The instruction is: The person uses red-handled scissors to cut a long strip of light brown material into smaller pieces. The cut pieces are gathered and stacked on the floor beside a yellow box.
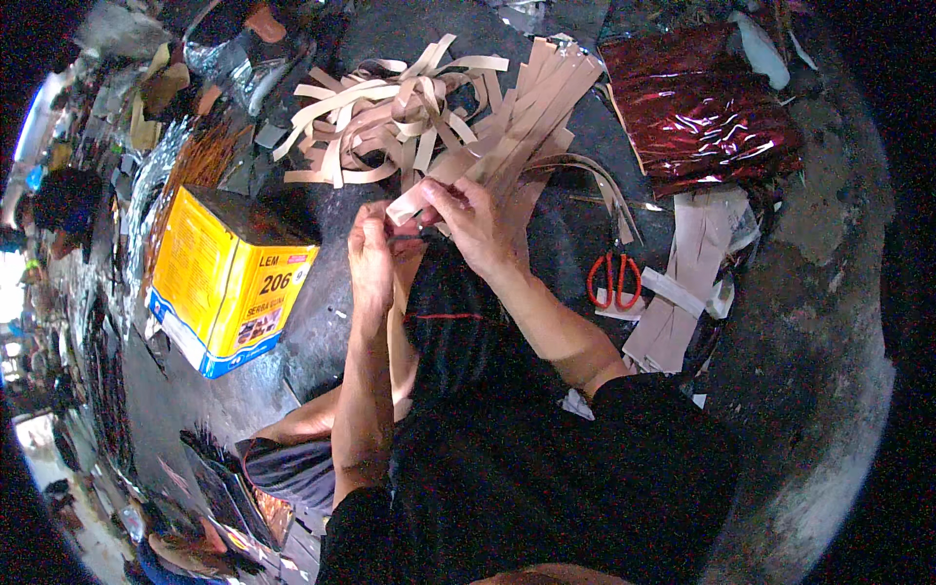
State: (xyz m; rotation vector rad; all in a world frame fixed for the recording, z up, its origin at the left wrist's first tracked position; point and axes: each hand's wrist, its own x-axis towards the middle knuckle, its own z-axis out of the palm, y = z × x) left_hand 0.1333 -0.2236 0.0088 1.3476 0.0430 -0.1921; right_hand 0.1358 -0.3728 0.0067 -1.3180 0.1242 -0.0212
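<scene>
In front of my body, both hands work on a flat beige strip (409,204). My right hand (475,226) pinches it, thumb on top and fingers curled beneath. My left hand (371,255) is closed at the strip's lower end, its fingertips partly hidden. Just beyond lies a tangled heap of curled beige strips (336,117). A bundle of long straight strips (544,102) runs away from my right hand toward the far side. To the right, scissors with red handles (614,282) rest on the floor.
A yellow and blue square tin (224,283) stands at my left. Dark red glossy sheeting (707,112) lies far right, with a stack of pale strips (682,283) nearer. Orange bristly fibres (200,161) and assorted scraps crowd the far left. My bent leg (302,424) is below the tin.
</scene>
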